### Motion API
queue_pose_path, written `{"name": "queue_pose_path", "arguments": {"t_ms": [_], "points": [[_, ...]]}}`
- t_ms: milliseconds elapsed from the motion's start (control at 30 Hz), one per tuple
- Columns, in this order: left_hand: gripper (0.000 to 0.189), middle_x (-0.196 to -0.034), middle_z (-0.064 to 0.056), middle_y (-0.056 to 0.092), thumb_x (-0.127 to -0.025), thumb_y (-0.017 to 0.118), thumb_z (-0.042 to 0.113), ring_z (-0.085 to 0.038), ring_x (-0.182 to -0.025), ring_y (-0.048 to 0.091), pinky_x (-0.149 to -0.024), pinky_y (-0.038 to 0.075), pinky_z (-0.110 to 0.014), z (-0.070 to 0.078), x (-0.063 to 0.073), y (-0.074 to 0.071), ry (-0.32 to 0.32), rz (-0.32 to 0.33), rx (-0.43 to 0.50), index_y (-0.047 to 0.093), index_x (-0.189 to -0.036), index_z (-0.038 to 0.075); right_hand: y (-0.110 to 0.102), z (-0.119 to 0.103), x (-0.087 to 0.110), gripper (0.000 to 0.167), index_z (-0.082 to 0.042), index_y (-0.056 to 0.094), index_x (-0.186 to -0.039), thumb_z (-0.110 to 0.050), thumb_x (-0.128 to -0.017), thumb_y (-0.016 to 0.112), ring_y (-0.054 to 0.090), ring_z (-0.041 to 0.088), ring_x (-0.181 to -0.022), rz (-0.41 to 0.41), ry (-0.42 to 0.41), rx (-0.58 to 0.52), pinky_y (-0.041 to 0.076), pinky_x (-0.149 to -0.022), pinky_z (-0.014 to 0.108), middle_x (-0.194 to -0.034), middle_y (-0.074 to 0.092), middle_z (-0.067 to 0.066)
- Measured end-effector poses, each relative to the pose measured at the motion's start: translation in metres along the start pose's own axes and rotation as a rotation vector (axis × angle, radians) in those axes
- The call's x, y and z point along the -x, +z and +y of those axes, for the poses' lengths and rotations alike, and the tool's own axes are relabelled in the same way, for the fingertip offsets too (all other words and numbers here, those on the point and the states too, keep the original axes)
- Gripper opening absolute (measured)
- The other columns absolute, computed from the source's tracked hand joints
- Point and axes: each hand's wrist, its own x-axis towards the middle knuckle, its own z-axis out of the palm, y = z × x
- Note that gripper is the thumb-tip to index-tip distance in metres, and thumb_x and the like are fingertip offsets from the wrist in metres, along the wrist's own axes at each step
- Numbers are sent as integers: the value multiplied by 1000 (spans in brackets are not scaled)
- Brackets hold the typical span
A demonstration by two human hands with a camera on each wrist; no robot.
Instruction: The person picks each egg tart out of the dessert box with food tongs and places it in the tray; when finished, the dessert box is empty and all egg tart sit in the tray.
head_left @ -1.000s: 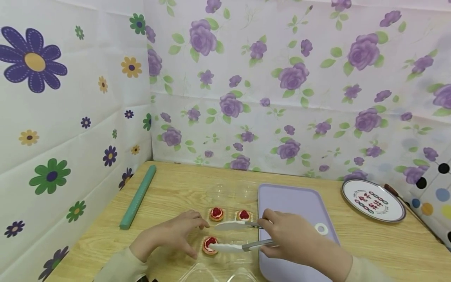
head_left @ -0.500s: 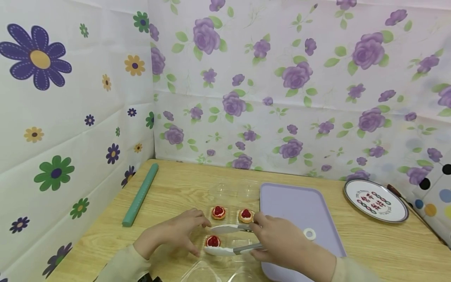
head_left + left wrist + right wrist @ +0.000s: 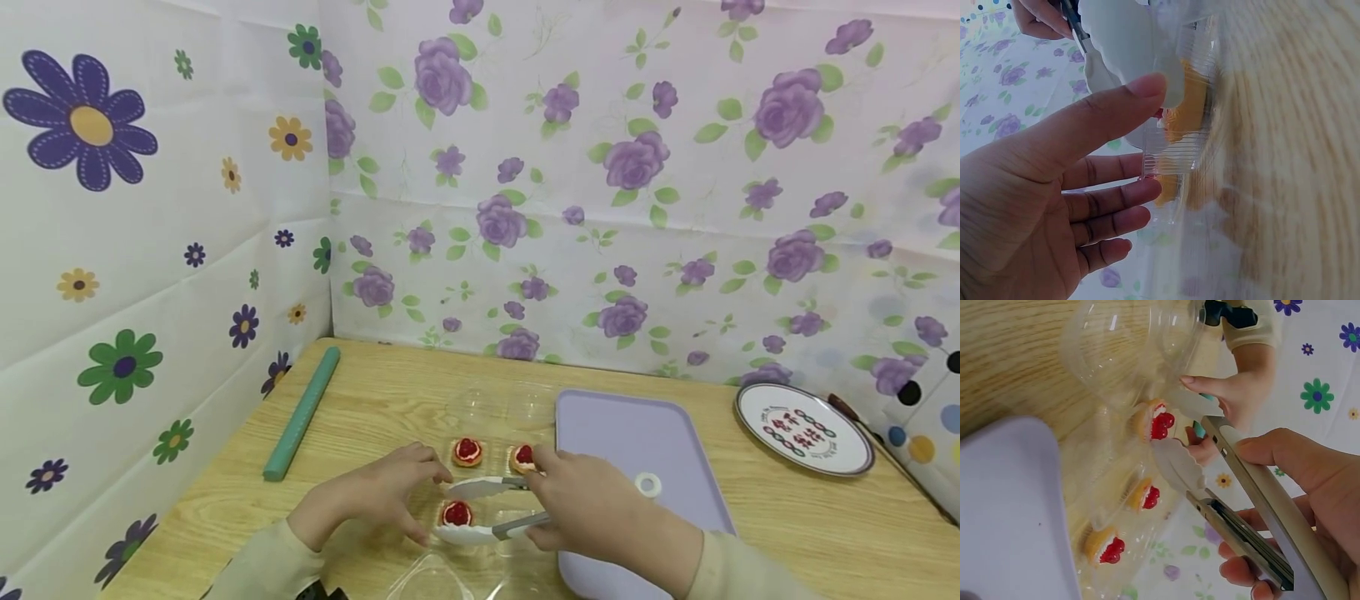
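My right hand (image 3: 592, 508) grips a pair of tongs (image 3: 1257, 500) with white scalloped tips. The tips stand apart on either side of the nearest red-topped tart (image 3: 457, 515), which sits in a clear plastic container (image 3: 491, 457). Two more tarts, one at the back left (image 3: 467, 452) and one at the back right (image 3: 521, 457), sit in the same container. My left hand (image 3: 378, 497) is at the container's left side, thumb and fingers spread around the nearest tart's corner. In the left wrist view its fingertips are at the container's edge; firm contact cannot be told.
A lilac tray (image 3: 622, 417) lies right of the container. Clear domed lids stand before (image 3: 431, 577) and behind it (image 3: 476, 406). A green rolling-pin-like rod (image 3: 302, 417) lies at left, a patterned plate (image 3: 804, 429) at far right. Cloth-covered walls border the table.
My right hand has moved left with the tongs, and the tips now flank the nearest tart, which one tip partly covered before. My left hand has stayed at the container's side.
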Motion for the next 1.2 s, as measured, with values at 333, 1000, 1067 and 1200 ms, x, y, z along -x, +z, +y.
{"name": "queue_pose_path", "arguments": {"t_ms": [333, 1000, 1067, 1200], "points": [[65, -116, 3, 56, -68, 84, 42, -9, -106, 46, -92, 44, -30, -1, 0, 0, -25, -13, 21, 61, -123, 15, -3, 0, -6, 50, -12, 69, -103, -53, -75, 70, 48, 8, -64, -32, -41, 53, 47, -52, 23, -87, 57, -2], [66, -119, 6, 54, -68, 84, 43, -10, -111, 45, -96, 44, -31, -2, -1, 2, -49, -29, 11, 60, -124, 17, 8, 7, -4, 49, -12, 69, -105, -52, -77, 69, 46, 7, -64, -53, -50, 16, 46, -53, 23, -82, 54, -4], [66, -119, 6, 54, -68, 84, 43, -9, -111, 45, -96, 44, -31, -2, -1, 2, -49, -28, 7, 60, -124, 17, 8, 7, -4, 48, -13, 69, -104, -52, -77, 70, 47, 7, -64, -56, -50, 16, 46, -53, 23, -82, 55, -4], [66, -119, 6, 55, -68, 84, 44, -9, -111, 45, -96, 44, -31, -2, -2, 2, -49, -27, -1, 60, -124, 16, 8, 7, -4, 49, -13, 69, -106, -53, -77, 70, 50, 8, -67, -71, -54, 16, 47, -55, 24, -83, 57, -4]]}}
